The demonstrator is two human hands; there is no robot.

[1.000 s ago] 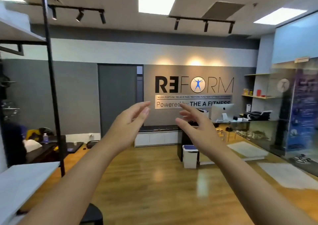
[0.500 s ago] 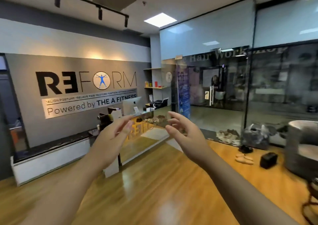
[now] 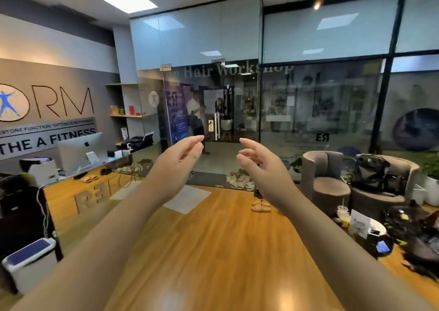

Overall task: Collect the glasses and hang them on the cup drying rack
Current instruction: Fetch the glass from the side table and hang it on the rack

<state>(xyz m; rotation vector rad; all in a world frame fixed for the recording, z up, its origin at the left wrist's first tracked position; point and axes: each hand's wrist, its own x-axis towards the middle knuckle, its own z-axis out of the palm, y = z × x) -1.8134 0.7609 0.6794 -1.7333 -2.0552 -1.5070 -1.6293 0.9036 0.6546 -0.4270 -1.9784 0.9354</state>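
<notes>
My left hand (image 3: 177,162) and my right hand (image 3: 262,165) are both raised in front of me at chest height, palms facing each other, fingers apart and slightly curled. Neither holds anything. No glasses and no cup drying rack show in this view. A plastic cup with a yellow drink and a straw (image 3: 343,215) stands on a low table at the right, well below and right of my right hand.
Wooden floor (image 3: 213,239) stretches ahead to a glass door (image 3: 213,111). A reception desk with a computer (image 3: 80,151) is at left, a white bin (image 3: 28,260) lower left. Two armchairs (image 3: 327,177) and a cluttered low table (image 3: 370,234) stand at right. Slippers (image 3: 261,206) lie on the floor.
The view has swung to the right, from the REFORM wall sign to the glass front and armchairs. Both hands stay raised and empty in front of me.
</notes>
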